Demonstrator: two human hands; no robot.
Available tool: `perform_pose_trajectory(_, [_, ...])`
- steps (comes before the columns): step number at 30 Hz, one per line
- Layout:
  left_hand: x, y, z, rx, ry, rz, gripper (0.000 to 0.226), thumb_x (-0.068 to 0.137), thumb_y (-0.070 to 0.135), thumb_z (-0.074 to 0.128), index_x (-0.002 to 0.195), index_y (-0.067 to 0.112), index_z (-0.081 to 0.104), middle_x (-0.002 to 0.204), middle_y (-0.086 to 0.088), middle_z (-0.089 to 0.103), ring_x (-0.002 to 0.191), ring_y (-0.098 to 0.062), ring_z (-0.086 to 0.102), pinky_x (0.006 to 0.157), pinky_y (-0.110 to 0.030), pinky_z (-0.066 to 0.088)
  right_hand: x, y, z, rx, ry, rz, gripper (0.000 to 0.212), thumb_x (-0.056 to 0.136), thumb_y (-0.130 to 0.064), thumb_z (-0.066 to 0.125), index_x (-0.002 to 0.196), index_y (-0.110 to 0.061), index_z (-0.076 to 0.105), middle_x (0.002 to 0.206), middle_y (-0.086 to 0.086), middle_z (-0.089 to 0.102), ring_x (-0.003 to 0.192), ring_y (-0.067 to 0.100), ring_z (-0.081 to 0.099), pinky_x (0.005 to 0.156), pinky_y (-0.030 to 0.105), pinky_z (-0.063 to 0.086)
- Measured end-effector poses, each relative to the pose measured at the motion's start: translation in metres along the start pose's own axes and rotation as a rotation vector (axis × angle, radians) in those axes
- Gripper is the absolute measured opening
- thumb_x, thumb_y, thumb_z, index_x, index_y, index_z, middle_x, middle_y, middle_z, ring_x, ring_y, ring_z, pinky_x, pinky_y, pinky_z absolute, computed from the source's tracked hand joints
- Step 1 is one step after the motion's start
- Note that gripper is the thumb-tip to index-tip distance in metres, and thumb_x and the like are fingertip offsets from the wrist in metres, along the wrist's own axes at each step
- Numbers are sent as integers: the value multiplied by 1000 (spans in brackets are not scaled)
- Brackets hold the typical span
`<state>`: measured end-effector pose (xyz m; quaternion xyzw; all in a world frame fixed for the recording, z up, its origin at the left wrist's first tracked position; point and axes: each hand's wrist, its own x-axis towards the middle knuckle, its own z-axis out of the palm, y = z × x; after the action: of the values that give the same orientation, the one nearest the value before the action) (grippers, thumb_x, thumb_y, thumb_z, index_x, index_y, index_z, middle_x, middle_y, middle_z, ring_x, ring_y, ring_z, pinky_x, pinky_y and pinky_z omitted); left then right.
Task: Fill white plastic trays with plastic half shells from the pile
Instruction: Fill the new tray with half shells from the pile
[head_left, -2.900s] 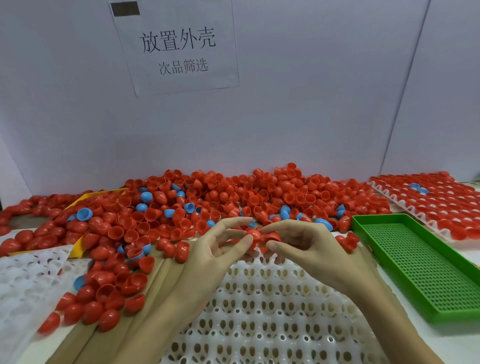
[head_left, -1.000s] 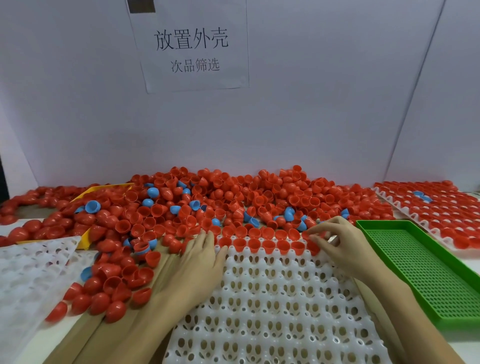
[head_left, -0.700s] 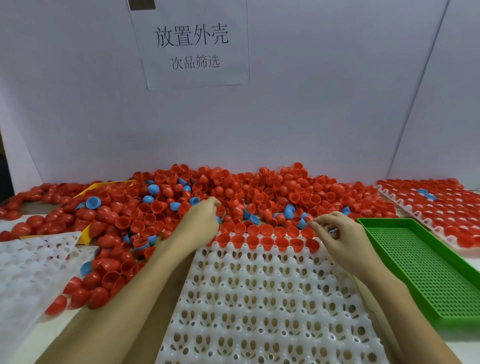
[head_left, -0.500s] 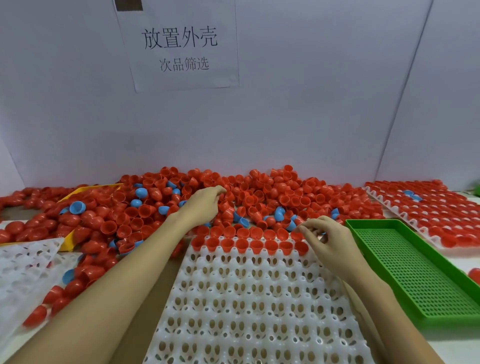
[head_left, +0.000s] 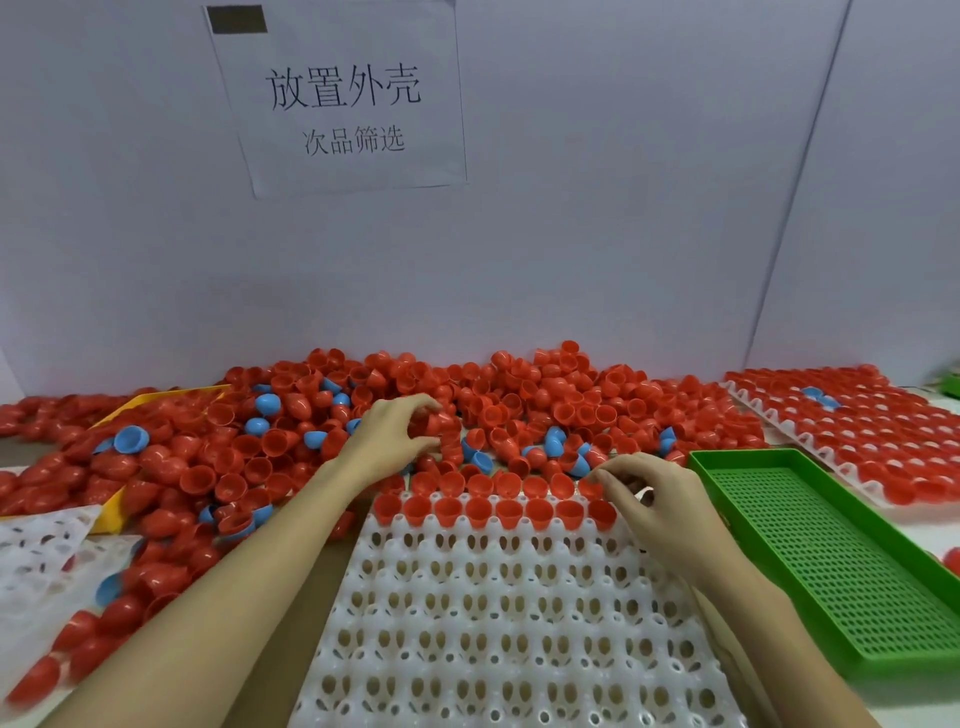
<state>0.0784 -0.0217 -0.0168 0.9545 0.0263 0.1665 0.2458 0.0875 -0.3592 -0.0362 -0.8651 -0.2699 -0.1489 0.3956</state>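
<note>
At the far left, a spare white tray (head_left: 36, 551) is seen at the table edge, partly overlapped by loose red shells. Just beyond it, a yellow bin (head_left: 117, 512) is half buried under the pile (head_left: 519, 395), a wide heap of red half shells with a few blue ones mixed in, spread along the foot of the wall. A paper sign (head_left: 340, 96) with printed characters is fixed to the wall above.

The left hand (head_left: 387, 441) is stretched out over the pile past the tray's far left corner; its fingers are curled down among the red shells, but whether one is actually grasped cannot be told.

The tray (head_left: 514, 623) being filled is laid in the centre, in front of the pile. Only its two farthest rows are occupied by red shells (head_left: 498, 499), seated open side up; the nearer pockets are bare.

The right hand (head_left: 654, 504) is held over the tray's far right corner, fingers curled, with a red shell (head_left: 589, 488) pinched between thumb and forefinger at the end of the rows.

A green bin (head_left: 831, 561) with a perforated floor is set just beside the tray on the right. Beyond it, a full tray (head_left: 857, 431) of red shells, with a couple of blue ones, is seen.
</note>
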Motion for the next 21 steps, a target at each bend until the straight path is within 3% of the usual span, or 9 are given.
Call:
perform_pose_trajectory(3, [-11, 6, -9, -184, 118, 21, 49, 91, 2, 70, 134, 25, 63, 118, 9, 69, 105, -6, 66, 76, -6, 49, 0, 1, 0, -9, 1, 2, 12, 99, -22, 71, 97, -29, 80, 88, -21, 73, 88, -2, 65, 74, 12, 51])
perform_pose_trajectory(7, [-33, 13, -14, -286, 234, 34, 21, 92, 8, 73, 103, 24, 79, 98, 16, 75, 91, 3, 70, 83, -13, 57, 0, 1, 0, -8, 5, 4, 12, 99, -22, 71, 98, -28, 81, 88, -20, 73, 86, -1, 66, 73, 16, 52])
perform_pose_trajectory(10, [-50, 11, -8, -296, 290, 31, 22, 93, 7, 72, 106, 24, 78, 98, 16, 75, 92, 3, 70, 83, -12, 56, 0, -2, 0, -13, -4, 1, 13, 99, -21, 70, 98, -28, 81, 87, -20, 73, 86, -1, 67, 72, 14, 51])
perform_pose_trajectory(12, [-53, 8, -3, -224, 224, 36, 32, 93, 5, 70, 121, 23, 72, 111, 12, 73, 104, -1, 67, 92, -19, 55, -1, -3, 1, -14, -6, 1, 13, 99, -21, 70, 98, -28, 81, 88, -21, 73, 88, -1, 66, 73, 12, 51])
perform_pose_trajectory(15, [-46, 7, -2, -184, 34, 41, 39, 98, 14, 66, 134, 28, 64, 133, 12, 63, 121, -3, 58, 98, -18, 48, -1, -4, 1, -12, -17, 6, 13, 99, -20, 71, 98, -28, 81, 88, -21, 74, 87, -2, 66, 73, 11, 50])
perform_pose_trajectory(19, [-26, 17, -6, -69, -192, 97, 37, 98, 28, 68, 135, 31, 65, 143, 9, 59, 125, -9, 58, 107, -34, 50, -1, -5, 2, -28, -19, 19, 14, 99, -20, 70, 99, -30, 81, 88, -22, 73, 89, -3, 66, 71, 12, 50])
perform_pose_trajectory(21, [-15, 23, -6, 54, -216, 122, 33, 94, 25, 74, 127, 26, 70, 137, 5, 63, 118, -13, 61, 102, -31, 50, -2, -5, 2, -26, -21, 15, 16, 100, -19, 70, 98, -31, 80, 87, -22, 73, 88, -2, 66, 72, 12, 51])
